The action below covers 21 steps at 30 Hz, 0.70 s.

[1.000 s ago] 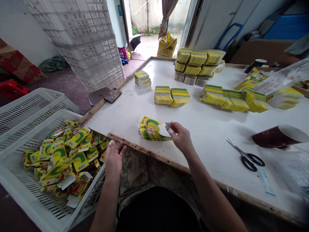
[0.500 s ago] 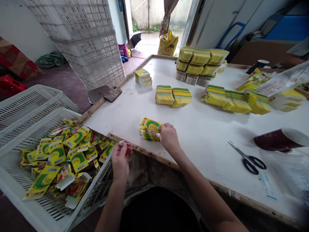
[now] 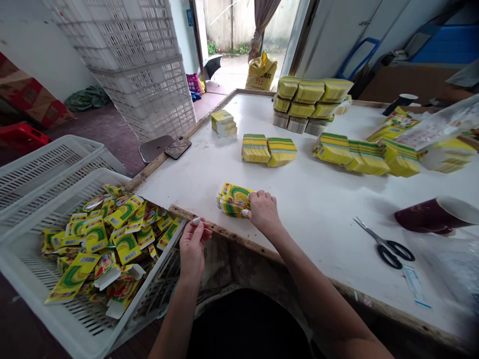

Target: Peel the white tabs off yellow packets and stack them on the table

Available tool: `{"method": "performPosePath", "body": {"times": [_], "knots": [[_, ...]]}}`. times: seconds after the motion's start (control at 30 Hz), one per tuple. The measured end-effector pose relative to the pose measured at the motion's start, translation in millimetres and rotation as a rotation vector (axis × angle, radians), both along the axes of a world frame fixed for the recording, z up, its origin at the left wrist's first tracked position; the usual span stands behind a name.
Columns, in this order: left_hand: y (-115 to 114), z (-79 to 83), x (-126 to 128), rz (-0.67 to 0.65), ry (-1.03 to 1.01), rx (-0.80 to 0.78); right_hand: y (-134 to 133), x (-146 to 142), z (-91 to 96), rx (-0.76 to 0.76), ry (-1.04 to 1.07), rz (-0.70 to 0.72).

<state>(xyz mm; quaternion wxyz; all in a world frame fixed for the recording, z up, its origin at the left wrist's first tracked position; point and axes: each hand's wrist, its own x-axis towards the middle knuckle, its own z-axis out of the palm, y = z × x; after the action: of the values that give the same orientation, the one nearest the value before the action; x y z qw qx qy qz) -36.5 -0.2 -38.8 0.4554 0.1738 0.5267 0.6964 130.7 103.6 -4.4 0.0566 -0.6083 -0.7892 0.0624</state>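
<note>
My right hand (image 3: 264, 212) is closed around the right end of a stack of flat yellow-and-green cartons (image 3: 232, 199), which lies on the white table near its front edge. White wrapping covers its thumb tip. Just left of the stack, over the table's wooden edge, my left hand (image 3: 193, 244) has its thumb pressed against curled fingers. A white covering sits on one fingertip, and whatever the pinch may hold is too small to make out. Below and left, a white plastic crate (image 3: 123, 319) contains many loose cartons (image 3: 93, 234) of the same print.
Two carton bundles (image 3: 268, 149) stand beyond my hands, with a row of bundles (image 3: 366, 154) to their right and a tall pile (image 3: 305, 102) behind. Scissors (image 3: 383, 244) and a dark mug (image 3: 430, 214) lie at right. A phone (image 3: 178, 148) rests on the left edge.
The view has shifted slightly, so the crate appears a little further right. My right hand keeps its hold on the carton stack, and my left hand stays beside it, still pinched.
</note>
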Motion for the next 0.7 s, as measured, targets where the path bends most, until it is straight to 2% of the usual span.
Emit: {"method": "performPosePath", "body": {"times": [0.27,0.4,0.6,0.7], "knots": [[2.6,3.1,6.9,-0.035,0.007,-0.008,-3.5,5.2,-0.9,-0.011,0.036,0.055],[5.1,2.2,9.1,-0.051,0.006,-0.01,4.1,8.7,0.5,0.005,0.084,0.08],[7.2,0.0,11.1,-0.073,-0.001,-0.018,29.5,-1.1,-7.9,-0.079,0.109,0.274],[7.1,0.3,10.4,-0.068,-0.002,-0.02,32.7,-3.1,-13.4,-0.129,0.12,0.399]]}}
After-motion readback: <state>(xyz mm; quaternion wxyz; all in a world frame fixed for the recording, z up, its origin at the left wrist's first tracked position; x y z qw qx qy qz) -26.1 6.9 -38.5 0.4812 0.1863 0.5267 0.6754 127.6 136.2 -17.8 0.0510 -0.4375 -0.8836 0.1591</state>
